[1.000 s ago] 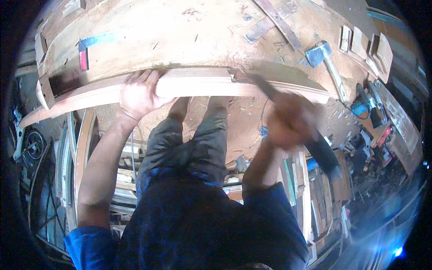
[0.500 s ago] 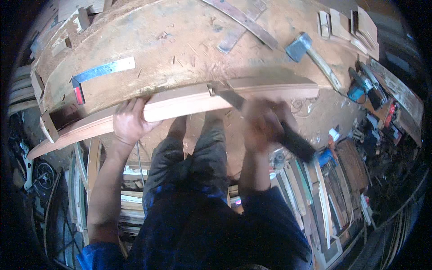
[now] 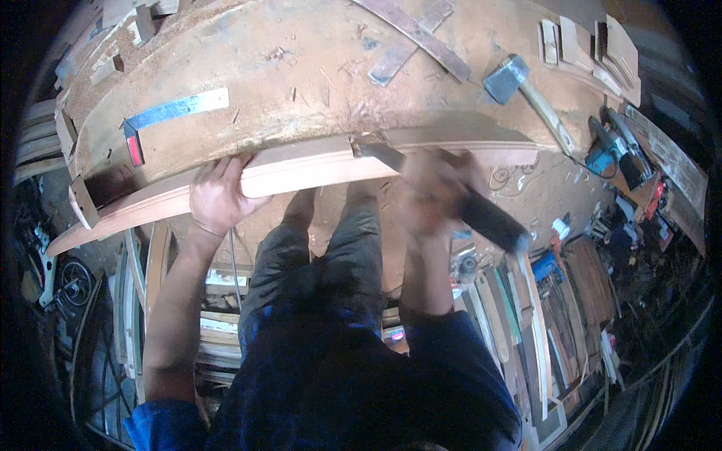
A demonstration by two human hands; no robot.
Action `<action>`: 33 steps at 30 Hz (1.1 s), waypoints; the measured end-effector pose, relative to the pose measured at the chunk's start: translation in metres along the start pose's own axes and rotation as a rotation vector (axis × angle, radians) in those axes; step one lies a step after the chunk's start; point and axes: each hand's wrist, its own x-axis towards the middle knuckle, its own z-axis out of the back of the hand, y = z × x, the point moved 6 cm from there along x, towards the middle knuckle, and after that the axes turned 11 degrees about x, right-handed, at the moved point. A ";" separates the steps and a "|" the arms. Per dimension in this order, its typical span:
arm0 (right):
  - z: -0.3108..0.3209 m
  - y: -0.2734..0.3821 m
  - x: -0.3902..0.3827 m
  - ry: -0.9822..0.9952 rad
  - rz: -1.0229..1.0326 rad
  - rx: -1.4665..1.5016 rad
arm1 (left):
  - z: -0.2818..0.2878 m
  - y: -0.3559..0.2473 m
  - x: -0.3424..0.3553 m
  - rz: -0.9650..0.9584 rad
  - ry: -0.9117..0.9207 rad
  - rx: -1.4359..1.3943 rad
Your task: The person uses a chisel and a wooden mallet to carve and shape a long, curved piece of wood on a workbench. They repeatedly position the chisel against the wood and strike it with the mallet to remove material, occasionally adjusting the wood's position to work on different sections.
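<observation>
A long pale-pink wooden beam [image 3: 308,171] with a grooved edge lies along the near edge of the workbench. My left hand [image 3: 218,194] is closed over its left part, fingers on top and thumb along the near side. Farther right, my right hand [image 3: 435,197], smeared by motion, grips a dark tool [image 3: 492,222] with a flat blade; its exact kind is blurred. The blade's narrow end reaches a small notch on the beam's upper face, where a thin curl of wood stands up.
On the workbench [image 3: 301,68] lie a try square [image 3: 177,107], two crossed wooden strips [image 3: 417,41], a hammer [image 3: 530,98] and wood chips. Power tools [image 3: 620,154] sit at right. Wood blocks [image 3: 579,52] stand far right. Stacked timber strips [image 3: 519,323] lie below right.
The right hand and its tool have shifted slightly, with the tool's dark rear end a little higher. The left hand stays on the beam. The whole view has moved slightly.
</observation>
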 end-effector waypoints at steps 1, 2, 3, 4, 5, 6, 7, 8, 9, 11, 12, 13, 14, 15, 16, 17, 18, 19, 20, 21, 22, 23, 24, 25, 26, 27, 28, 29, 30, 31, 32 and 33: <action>0.001 -0.004 -0.003 0.001 0.004 -0.046 | 0.001 0.000 0.001 -0.003 -0.017 -0.001; -0.002 -0.001 -0.007 0.001 -0.009 -0.092 | 0.000 0.001 -0.001 0.004 0.004 0.000; -0.006 0.003 -0.012 0.002 -0.022 -0.138 | -0.002 0.003 -0.003 0.011 0.024 0.000; -0.011 0.007 -0.016 0.003 -0.035 -0.185 | -0.004 0.005 -0.005 0.018 0.043 0.000; -0.015 0.015 -0.017 -0.003 -0.038 -0.240 | -0.005 0.005 -0.004 0.011 0.054 0.013; -0.019 0.023 -0.014 -0.001 -0.038 -0.212 | -0.006 0.005 -0.004 0.004 0.064 0.025; -0.022 0.030 -0.012 0.000 -0.042 -0.184 | -0.007 0.005 -0.004 -0.003 0.074 0.037; -0.025 0.039 -0.010 -0.002 -0.041 -0.153 | -0.005 0.006 0.000 -0.007 0.061 0.044; -0.009 0.045 -0.020 0.018 -0.136 -0.085 | -0.004 0.005 -0.002 0.003 0.062 0.047; -0.005 0.028 -0.019 0.162 0.021 0.126 | -0.003 0.007 -0.005 0.027 0.079 0.057; -0.001 0.019 -0.021 0.236 0.088 0.235 | -0.005 0.009 -0.005 0.031 0.099 0.056; -0.008 -0.013 -0.036 0.093 0.226 -0.106 | -0.007 0.007 -0.003 0.012 0.117 0.052; -0.005 -0.021 -0.025 0.063 0.084 -0.047 | -0.006 0.007 -0.003 0.014 0.105 0.043; -0.002 -0.031 -0.018 0.024 -0.064 0.017 | -0.007 0.007 -0.005 0.014 0.093 0.035; 0.005 -0.037 -0.016 -0.026 -0.214 0.071 | -0.006 0.007 -0.005 0.015 0.081 0.027; 0.040 -0.065 -0.017 -0.273 -0.313 0.392 | -0.003 0.013 0.002 0.004 0.037 0.031; 0.056 -0.075 -0.028 -0.534 -0.445 0.690 | -0.003 0.011 -0.001 -0.004 0.026 0.012; 0.051 -0.067 -0.025 -0.336 -0.292 0.710 | -0.003 0.008 -0.003 -0.012 0.016 -0.007; 0.031 -0.036 -0.020 -0.141 -0.138 0.740 | -0.005 0.008 -0.004 0.025 0.091 0.015; 0.011 -0.004 -0.017 0.049 0.003 0.782 | -0.010 0.011 -0.007 0.034 0.133 0.045; 0.005 -0.012 -0.019 0.002 -0.016 0.703 | -0.013 0.012 -0.008 0.026 0.170 0.070; -0.001 -0.018 -0.013 -0.031 -0.027 0.629 | -0.010 0.010 -0.006 0.021 0.123 0.049; -0.006 -0.023 -0.006 -0.065 -0.038 0.555 | -0.008 0.008 -0.005 0.016 0.076 0.028; -0.005 -0.013 -0.008 -0.082 -0.052 0.508 | -0.004 0.006 -0.004 0.010 0.029 0.007; -0.008 -0.004 -0.005 -0.085 -0.066 0.468 | -0.003 0.006 -0.006 0.019 0.051 0.004; -0.012 0.026 -0.007 -0.061 -0.078 0.465 | -0.005 0.008 -0.009 0.033 0.067 0.013; -0.006 0.024 -0.003 0.079 -0.026 0.424 | -0.006 0.009 -0.010 0.048 0.082 0.021; 0.001 0.021 0.001 0.216 0.048 0.394 | -0.007 0.012 -0.007 0.041 0.083 0.044; -0.001 0.025 0.009 0.343 0.125 0.365 | -0.009 0.012 -0.004 0.021 0.100 0.052; -0.013 0.009 -0.007 0.061 0.133 0.181 | -0.010 0.010 -0.005 0.001 0.117 0.059; -0.008 0.001 -0.004 0.004 0.112 0.190 | -0.008 0.009 -0.004 0.012 0.104 0.041; -0.003 -0.009 -0.005 -0.058 0.085 0.199 | -0.006 0.007 -0.005 0.022 0.091 0.023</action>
